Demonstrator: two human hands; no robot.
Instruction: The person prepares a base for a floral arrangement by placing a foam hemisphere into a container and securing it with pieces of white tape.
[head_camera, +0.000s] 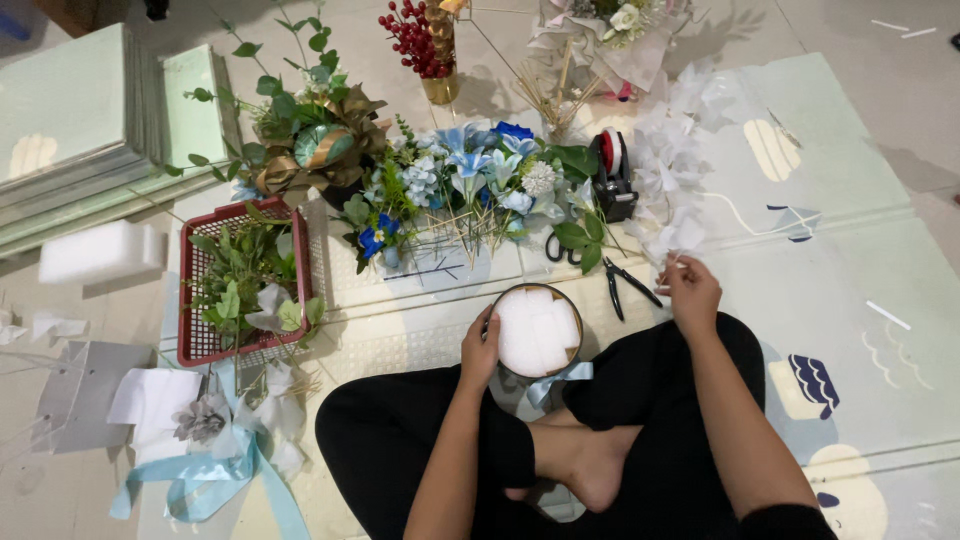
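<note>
Floor mat (800, 180); left hand (480, 350) grips foam-filled pot (538, 330); right hand (690, 290) pinches white flower (672, 235).

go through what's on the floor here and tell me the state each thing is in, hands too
Round pot: upright, filled with white foam, ribbon tied on.
Left hand: gripping the pot's rim.
Right hand: pinching a white flower stem.
Red basket: holding green leaves.
Pliers: lying slightly open.
Tape dispenser: upright, roll loaded.
</note>
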